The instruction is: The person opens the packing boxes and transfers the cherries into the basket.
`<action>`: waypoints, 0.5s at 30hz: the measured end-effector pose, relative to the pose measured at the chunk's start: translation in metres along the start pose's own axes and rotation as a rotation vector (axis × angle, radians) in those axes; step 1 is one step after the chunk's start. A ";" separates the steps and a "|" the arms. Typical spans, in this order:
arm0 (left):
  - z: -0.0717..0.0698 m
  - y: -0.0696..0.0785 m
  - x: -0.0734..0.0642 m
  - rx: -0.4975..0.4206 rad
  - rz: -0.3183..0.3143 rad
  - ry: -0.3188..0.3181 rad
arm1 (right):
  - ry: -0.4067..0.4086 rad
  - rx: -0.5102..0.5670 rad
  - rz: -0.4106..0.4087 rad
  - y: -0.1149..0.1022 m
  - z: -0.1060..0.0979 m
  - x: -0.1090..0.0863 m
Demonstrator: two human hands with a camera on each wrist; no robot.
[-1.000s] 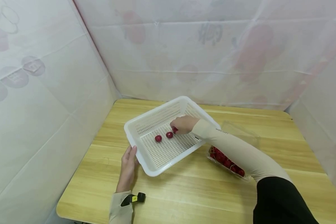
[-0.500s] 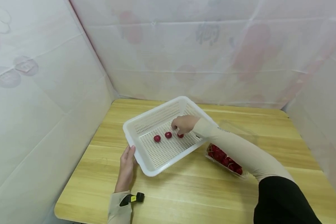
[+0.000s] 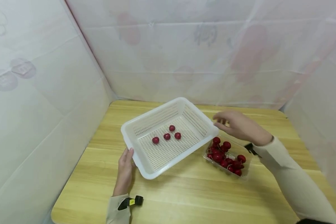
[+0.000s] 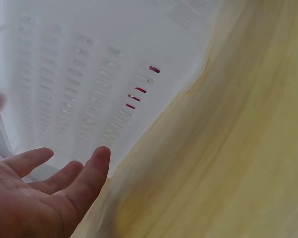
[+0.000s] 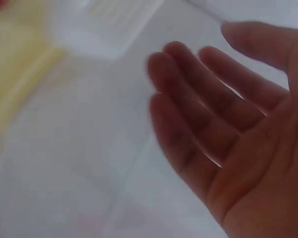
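Observation:
A white plastic basket (image 3: pixel 162 168) with slotted walls is held at its left end by my left hand (image 3: pixel 125 168), the thumb over the rim and the fingers beneath. In the left wrist view those fingers (image 4: pixel 92 178) reach up against the basket's outer side (image 4: pixel 139 44). Several cherries lie apart on the basket floor, one of them (image 3: pixel 177 135) nearest the right end. My right hand (image 3: pixel 236 126) holds nothing, its fingers relaxed beside the basket's right corner. Just below it on the table is a clear plastic box (image 3: pixel 247 168) of cherries (image 3: pixel 218 155), some with stems.
The light wooden table (image 3: pixel 184 199) carries both containers. White printed cloth walls (image 3: pixel 162 62) stand behind it and at both sides. A dark wrist camera strap sits on each forearm.
My right hand has let go of a cherry in the basket and moved right, out over the near side of the clear box. The left hand keeps its hold on the rim.

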State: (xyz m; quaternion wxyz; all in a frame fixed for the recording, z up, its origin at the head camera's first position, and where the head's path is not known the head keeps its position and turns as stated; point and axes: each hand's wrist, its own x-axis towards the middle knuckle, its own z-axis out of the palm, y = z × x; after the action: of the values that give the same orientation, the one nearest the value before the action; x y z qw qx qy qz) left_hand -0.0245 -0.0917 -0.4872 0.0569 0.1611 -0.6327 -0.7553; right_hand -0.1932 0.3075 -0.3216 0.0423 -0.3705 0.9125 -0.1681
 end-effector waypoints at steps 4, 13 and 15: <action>-0.002 0.000 -0.001 0.008 -0.004 -0.003 | 0.024 -0.048 0.116 0.020 0.020 -0.052; -0.002 -0.002 0.001 -0.010 0.001 -0.010 | -0.065 -0.030 0.252 0.029 0.065 -0.120; -0.002 -0.002 0.001 -0.001 0.005 -0.004 | -0.059 -0.034 0.256 0.027 0.070 -0.124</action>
State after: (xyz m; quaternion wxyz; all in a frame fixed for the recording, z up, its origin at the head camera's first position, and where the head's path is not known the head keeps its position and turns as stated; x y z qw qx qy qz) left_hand -0.0247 -0.0936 -0.4895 0.0579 0.1581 -0.6328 -0.7558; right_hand -0.1072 0.3923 -0.4030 0.0842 -0.2563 0.9534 -0.1350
